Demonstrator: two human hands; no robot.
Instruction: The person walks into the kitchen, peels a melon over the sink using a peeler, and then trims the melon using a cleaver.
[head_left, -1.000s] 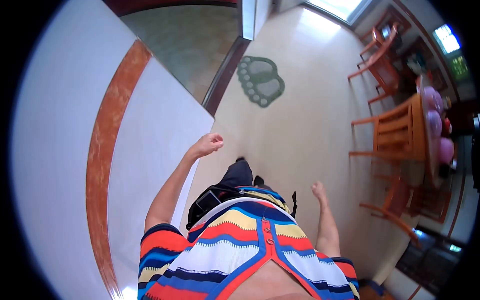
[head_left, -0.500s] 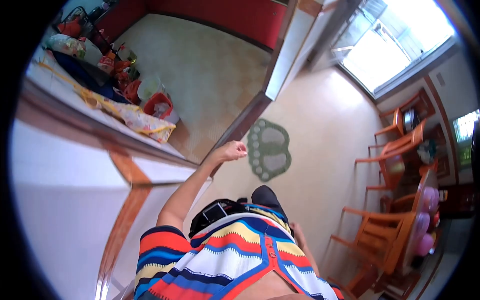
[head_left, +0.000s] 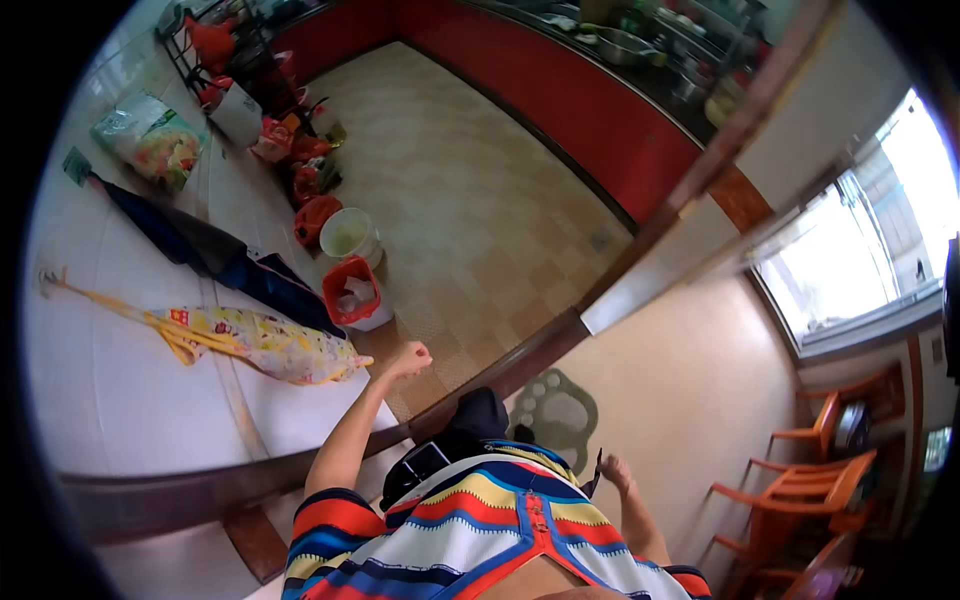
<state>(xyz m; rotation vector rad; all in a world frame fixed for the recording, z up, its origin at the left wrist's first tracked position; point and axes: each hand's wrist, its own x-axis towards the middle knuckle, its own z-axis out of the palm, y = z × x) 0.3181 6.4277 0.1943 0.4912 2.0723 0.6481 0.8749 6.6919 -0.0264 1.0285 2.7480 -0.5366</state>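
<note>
My left hand (head_left: 407, 360) is raised at the kitchen doorway with its fingers curled closed, and nothing shows in it. It is near the hem of a yellow floral apron (head_left: 270, 340) hanging on the white tiled wall. Beyond it stands a red bin (head_left: 350, 290) with pale waste inside, beside a white bucket (head_left: 350, 235). My right hand (head_left: 617, 470) hangs low on the other side of my body. Its fingers are closed around a thin dark object (head_left: 597, 475), too small to identify.
A dark raised door sill (head_left: 520, 360) crosses the floor under me. The green foot-shaped mat (head_left: 558, 412) lies by it. Wooden chairs (head_left: 800, 490) stand at right. Several bags and pots line the kitchen's left wall; a counter with red cabinets (head_left: 560, 110) runs along the back.
I have moved forward and turned left toward the kitchen doorway, with one foot at the sill. More of the kitchen shows. My right hand has come out from beside my body, showing the dark object.
</note>
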